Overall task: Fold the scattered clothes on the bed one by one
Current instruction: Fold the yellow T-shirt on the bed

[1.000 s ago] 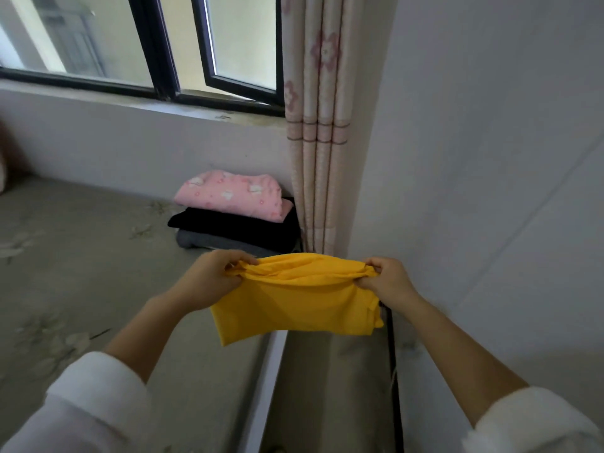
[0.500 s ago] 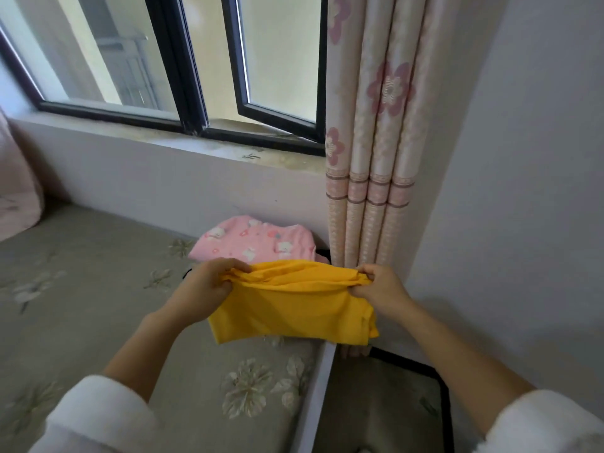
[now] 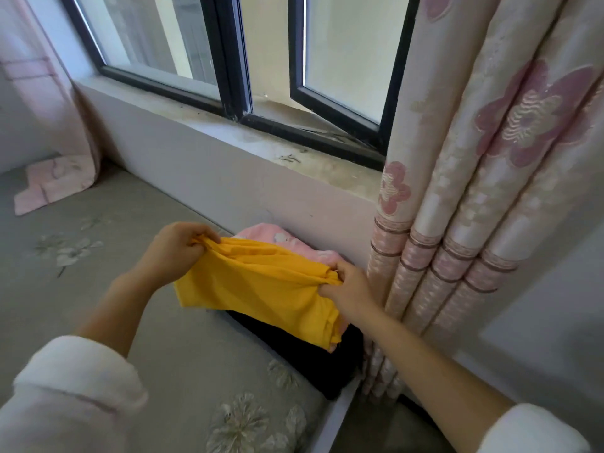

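Both arms [image 3: 111,308] stretched forward, bare to the elbow.
The left hand [image 3: 176,250] and right hand [image 3: 353,289] each pinch one end of a yellow cloth [image 3: 261,289], fingers curled, backs facing up.

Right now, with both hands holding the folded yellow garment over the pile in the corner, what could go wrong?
The left hand and right hand grip the folded yellow garment only along its bunched top edge, so its layers may slip apart when laid down.
The pile, a pink patterned garment on a black one, sits near the edge of the grey mattress; a push might tip it off.
The right hand is close to the floral curtain, which might snag.
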Demonstrator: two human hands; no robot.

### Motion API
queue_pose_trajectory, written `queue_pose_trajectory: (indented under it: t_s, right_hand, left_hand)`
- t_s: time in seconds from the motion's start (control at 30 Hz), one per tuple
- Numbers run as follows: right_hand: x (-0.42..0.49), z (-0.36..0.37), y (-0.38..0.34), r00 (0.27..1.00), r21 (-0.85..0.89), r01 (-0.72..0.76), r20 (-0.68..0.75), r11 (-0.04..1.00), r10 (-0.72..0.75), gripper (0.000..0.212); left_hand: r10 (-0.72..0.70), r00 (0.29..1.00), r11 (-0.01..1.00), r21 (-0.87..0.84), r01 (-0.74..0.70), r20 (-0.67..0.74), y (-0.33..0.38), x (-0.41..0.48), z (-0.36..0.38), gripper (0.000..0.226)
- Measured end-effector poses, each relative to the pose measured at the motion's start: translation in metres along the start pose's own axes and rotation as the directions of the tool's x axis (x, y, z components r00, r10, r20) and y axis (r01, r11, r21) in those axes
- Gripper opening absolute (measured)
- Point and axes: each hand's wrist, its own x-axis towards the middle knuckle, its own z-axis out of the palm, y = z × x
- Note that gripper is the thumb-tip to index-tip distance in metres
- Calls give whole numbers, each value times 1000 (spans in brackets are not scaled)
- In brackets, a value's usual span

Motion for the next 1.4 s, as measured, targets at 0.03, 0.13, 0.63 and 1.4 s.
queue_pose_trajectory:
  t_s: [0.03, 0.13, 0.63, 1.4]
  right_hand:
    - [11, 2, -2, 1000, 12, -17, 1, 1000, 17, 29]
    - [46, 6, -2, 996, 63, -77, -37, 995, 79, 42]
    - [159, 13, 84, 714, 263, -522, -385, 811, 584, 32]
    - [164, 61, 148, 866, -809, -252, 56, 531, 496, 77]
  left_hand:
    - [-4, 1000, 1000, 3, 4, 1, -2, 14, -2, 51]
    - [23, 999, 1000, 17, -23, 25, -9, 68, 2, 51]
    - [45, 989, 999, -2, -45, 139, -57, 254, 185, 37]
    - [-61, 928, 970, 242, -32, 368, -106, 184, 284, 65]
